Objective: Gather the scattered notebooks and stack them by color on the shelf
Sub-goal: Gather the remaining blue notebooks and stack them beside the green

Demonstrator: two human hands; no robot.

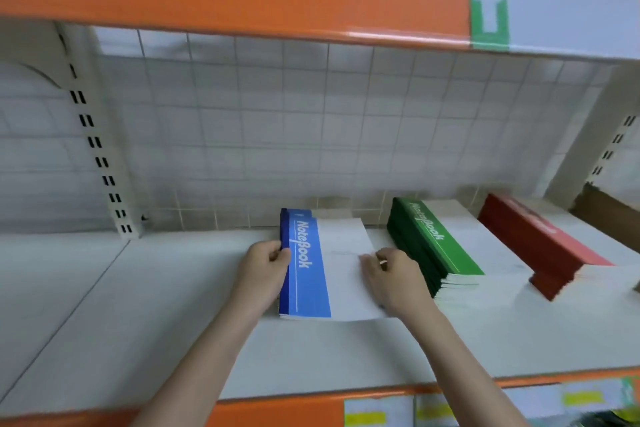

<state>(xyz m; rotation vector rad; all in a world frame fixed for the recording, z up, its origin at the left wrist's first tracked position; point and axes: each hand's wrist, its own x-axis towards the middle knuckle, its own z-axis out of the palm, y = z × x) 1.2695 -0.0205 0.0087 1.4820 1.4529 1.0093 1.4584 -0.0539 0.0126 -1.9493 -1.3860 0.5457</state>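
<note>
Head view: green stack beside, seemingly untouched

Two bare forearms extend forward from the lower edge of the view, converging slightly. The left hand is curled, fingers bent inward at its right side in a pinching pose. The right hand lies knuckles-up, its fingers curled downward, wrist straight.

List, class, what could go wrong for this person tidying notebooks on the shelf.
The blue pile looks uneven at its far end, so a push from the left hand or right hand might skew it. The green pile sits close by and could get nudged.
</note>
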